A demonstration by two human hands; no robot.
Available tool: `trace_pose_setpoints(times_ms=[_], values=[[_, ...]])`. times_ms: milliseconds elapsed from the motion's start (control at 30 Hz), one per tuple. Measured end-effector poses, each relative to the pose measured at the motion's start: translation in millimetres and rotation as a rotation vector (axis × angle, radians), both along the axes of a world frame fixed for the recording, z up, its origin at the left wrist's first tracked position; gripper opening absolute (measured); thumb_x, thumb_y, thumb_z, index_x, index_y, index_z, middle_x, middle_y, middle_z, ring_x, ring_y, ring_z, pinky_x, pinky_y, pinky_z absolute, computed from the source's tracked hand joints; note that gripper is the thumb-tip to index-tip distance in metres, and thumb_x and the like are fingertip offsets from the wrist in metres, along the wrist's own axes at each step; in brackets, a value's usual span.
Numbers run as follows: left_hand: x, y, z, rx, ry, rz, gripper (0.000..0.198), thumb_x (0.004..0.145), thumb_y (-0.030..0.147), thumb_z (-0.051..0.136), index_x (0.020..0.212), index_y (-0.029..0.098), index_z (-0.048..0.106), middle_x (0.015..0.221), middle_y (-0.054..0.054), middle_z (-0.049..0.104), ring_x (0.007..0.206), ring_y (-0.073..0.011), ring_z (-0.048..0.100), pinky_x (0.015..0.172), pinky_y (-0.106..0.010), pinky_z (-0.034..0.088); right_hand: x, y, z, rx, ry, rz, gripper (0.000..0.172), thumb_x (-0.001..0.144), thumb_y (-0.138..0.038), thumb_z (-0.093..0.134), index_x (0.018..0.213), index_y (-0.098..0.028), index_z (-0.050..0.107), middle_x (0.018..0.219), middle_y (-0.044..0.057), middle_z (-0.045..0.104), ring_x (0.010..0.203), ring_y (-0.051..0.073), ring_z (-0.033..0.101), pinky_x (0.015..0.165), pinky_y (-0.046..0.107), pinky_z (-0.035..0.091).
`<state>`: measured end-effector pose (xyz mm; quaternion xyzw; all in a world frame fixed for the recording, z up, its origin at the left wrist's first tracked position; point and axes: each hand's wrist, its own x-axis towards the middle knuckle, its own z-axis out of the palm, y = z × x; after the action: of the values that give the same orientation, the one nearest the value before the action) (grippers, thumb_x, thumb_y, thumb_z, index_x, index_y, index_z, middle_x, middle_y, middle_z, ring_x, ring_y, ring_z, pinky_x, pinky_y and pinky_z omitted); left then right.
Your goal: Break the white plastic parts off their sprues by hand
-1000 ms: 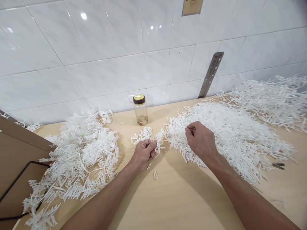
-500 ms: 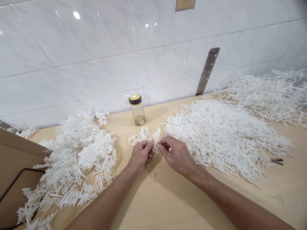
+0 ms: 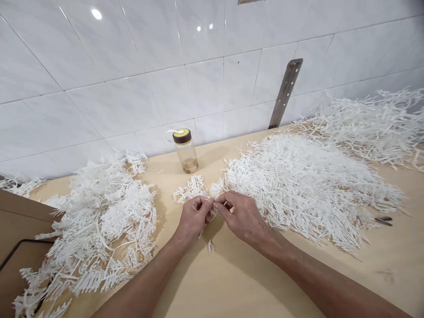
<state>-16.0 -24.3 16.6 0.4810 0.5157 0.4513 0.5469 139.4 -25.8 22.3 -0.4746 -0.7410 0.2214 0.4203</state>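
Both hands meet over the middle of the table, fingertips almost touching. My left hand is closed in a pinch on a white branched plastic sprig, which shows partly between and behind the fingers. My right hand pinches at the same sprig from the other side, thumb against forefinger. Just beyond the hands lies a small cluster of white sprigs. One loose little piece rests on the table below my left hand. The exact spot where the fingers grip is hidden.
Large heaps of white sprigs lie left and right, with another pile at far right. A clear bottle stands near the tiled wall. Dark-handled snippers poke out at right. A cardboard box sits at left, a metal bracket behind.
My right hand has come slightly closer to my left, so the fingertips nearly meet. The upright part of the sprig has tipped lower. The whole view has shifted a little.
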Motion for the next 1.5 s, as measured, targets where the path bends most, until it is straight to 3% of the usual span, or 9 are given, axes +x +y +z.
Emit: trace_pose_setpoints(times_ms=[167, 467, 600, 667, 800, 967, 1200, 1500], values=[[1, -2, -5.8, 0.181, 0.191, 0.024, 0.038, 0.085, 0.052, 0.061, 0.069, 0.018, 0.054, 0.056, 0.003, 0.050, 0.052, -0.0103, 0.042, 0.052, -0.023, 0.034, 2, -1, -5.0, 0.046, -0.099, 0.024, 0.015, 0.094, -0.019, 0.052, 0.080, -0.019, 0.060, 0.081, 0.002, 0.067, 0.070, 0.015, 0.061, 0.066, 0.028, 0.045], [0, -6, -7.2, 0.238, 0.338, 0.033, 0.030, 0.087, 0.042, 0.056, 0.069, 0.020, 0.049, 0.061, 0.003, 0.047, 0.059, -0.0124, 0.041, 0.057, -0.026, 0.034, -11, 0, -8.2, -0.171, -0.297, -0.090, 0.010, 0.092, -0.014, 0.051, 0.083, -0.020, 0.053, 0.078, 0.003, 0.063, 0.067, 0.016, 0.056, 0.060, 0.027, 0.036], [-2, -3, -7.8, 0.187, 0.254, 0.010, 0.036, 0.084, 0.049, 0.061, 0.067, 0.020, 0.049, 0.058, 0.004, 0.045, 0.056, -0.0115, 0.039, 0.054, -0.025, 0.031, 7, 14, 0.6, -0.155, -0.316, -0.247, 0.013, 0.091, -0.013, 0.048, 0.081, -0.020, 0.050, 0.070, 0.003, 0.061, 0.057, 0.015, 0.052, 0.055, 0.027, 0.034], [-3, -1, -6.1, 0.127, 0.138, -0.012, 0.039, 0.083, 0.052, 0.064, 0.067, 0.019, 0.048, 0.055, 0.005, 0.043, 0.052, -0.0099, 0.036, 0.051, -0.024, 0.028, 22, 20, 7.7, -0.138, -0.239, -0.352, 0.010, 0.086, -0.014, 0.053, 0.079, -0.020, 0.051, 0.068, 0.002, 0.062, 0.060, 0.017, 0.055, 0.057, 0.027, 0.036], [-4, 1, 0.4, 0.007, -0.086, -0.017, 0.041, 0.083, 0.053, 0.067, 0.068, 0.019, 0.049, 0.048, 0.007, 0.038, 0.045, -0.0073, 0.028, 0.046, -0.023, 0.019, 43, 24, 17.3, -0.137, -0.140, -0.427, 0.002, 0.083, -0.020, 0.055, 0.082, -0.021, 0.055, 0.064, 0.000, 0.064, 0.057, 0.017, 0.057, 0.060, 0.028, 0.040], [-4, 2, 5.8, -0.033, -0.148, 0.007, 0.042, 0.080, 0.050, 0.072, 0.067, 0.018, 0.049, 0.047, 0.006, 0.042, 0.043, -0.0060, 0.030, 0.045, -0.022, 0.019, 41, 22, 13.2, -0.161, -0.181, -0.369, 0.004, 0.080, -0.022, 0.055, 0.077, -0.022, 0.052, 0.053, -0.004, 0.056, 0.048, 0.015, 0.051, 0.057, 0.027, 0.038], [-7, 4, 2.9, -0.047, -0.170, 0.008, 0.040, 0.079, 0.048, 0.073, 0.066, 0.018, 0.050, 0.046, 0.005, 0.044, 0.044, -0.0067, 0.033, 0.045, -0.022, 0.020, 40, 24, 7.0, -0.031, -0.172, -0.323, 0.005, 0.081, -0.024, 0.053, 0.077, -0.022, 0.052, 0.060, -0.002, 0.058, 0.050, 0.014, 0.052, 0.056, 0.027, 0.038], [-11, 9, 2.5, -0.077, -0.279, 0.105, 0.042, 0.073, 0.050, 0.078, 0.066, 0.017, 0.052, 0.049, 0.005, 0.045, 0.045, -0.0065, 0.035, 0.046, -0.022, 0.023, 42, 26, 5.3, 0.061, -0.151, -0.299, 0.010, 0.086, -0.026, 0.055, 0.077, -0.022, 0.057, 0.066, 0.000, 0.062, 0.054, 0.015, 0.055, 0.060, 0.028, 0.042]])
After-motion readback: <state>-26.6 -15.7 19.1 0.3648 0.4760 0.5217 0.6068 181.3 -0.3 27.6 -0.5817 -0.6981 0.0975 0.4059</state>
